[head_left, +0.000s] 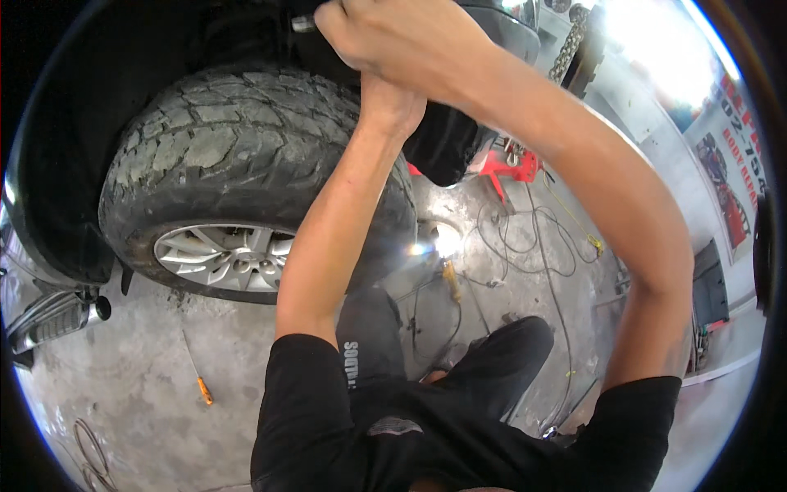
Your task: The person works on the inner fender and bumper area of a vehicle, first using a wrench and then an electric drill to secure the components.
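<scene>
Both my hands are raised at the top of the head view, beside the dark wheel arch (78, 107) of a vehicle. My right hand (385, 37) crosses over the left one, its fingers curled closed. A short shiny metal end (303, 24) sticks out beside the right hand's fingers; what it belongs to is hidden. Of my left hand (392, 102) only the wrist and heel show, and its fingers are hidden behind the right hand. Just below is a large muddy tyre (238, 156) on a silver alloy wheel (238, 256).
An orange-handled screwdriver (205, 392) lies on the concrete floor (147, 353) at left. A lit work lamp (447, 239) glows near my knees, with black cables (537, 238) looped beyond it. A red metal stand or jack (512, 168) stands behind. A side step (61, 320) juts out at far left.
</scene>
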The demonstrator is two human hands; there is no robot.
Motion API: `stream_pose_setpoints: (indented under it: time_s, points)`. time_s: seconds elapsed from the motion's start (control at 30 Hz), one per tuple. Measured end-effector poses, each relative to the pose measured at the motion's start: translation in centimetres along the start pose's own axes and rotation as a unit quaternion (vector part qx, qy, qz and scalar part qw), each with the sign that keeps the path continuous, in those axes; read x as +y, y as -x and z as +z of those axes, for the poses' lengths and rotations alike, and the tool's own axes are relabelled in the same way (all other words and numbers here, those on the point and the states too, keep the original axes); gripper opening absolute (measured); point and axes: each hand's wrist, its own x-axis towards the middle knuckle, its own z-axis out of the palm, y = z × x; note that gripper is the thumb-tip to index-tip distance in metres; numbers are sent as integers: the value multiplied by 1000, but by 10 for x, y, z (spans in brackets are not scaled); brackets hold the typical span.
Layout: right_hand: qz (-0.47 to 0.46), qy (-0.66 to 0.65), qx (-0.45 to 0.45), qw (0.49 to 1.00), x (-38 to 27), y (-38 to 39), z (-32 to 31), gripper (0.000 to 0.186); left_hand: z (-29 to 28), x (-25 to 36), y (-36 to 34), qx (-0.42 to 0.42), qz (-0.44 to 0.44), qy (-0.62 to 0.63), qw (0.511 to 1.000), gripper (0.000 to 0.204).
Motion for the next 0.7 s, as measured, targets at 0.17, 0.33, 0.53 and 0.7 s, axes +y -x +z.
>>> stream_pose_setpoints:
  time_s: [0.17,0.33,0.53,0.7]
  points:
    - [-11,-48,117,992,-1,39,-13,14,-2,3,4,41,-31,-172,984,19]
    - [-37,-48,155,986,-1,65,-11,23,14,7,-3,-22,27,-80,996,26]
    - [-58,-75,132,987,-32,58,-26,22,8,15,5,71,36,-145,986,23]
    - [192,-203,177,943,-34,130,-17,16,-9,15,-2,217,-108,-148,959,25]
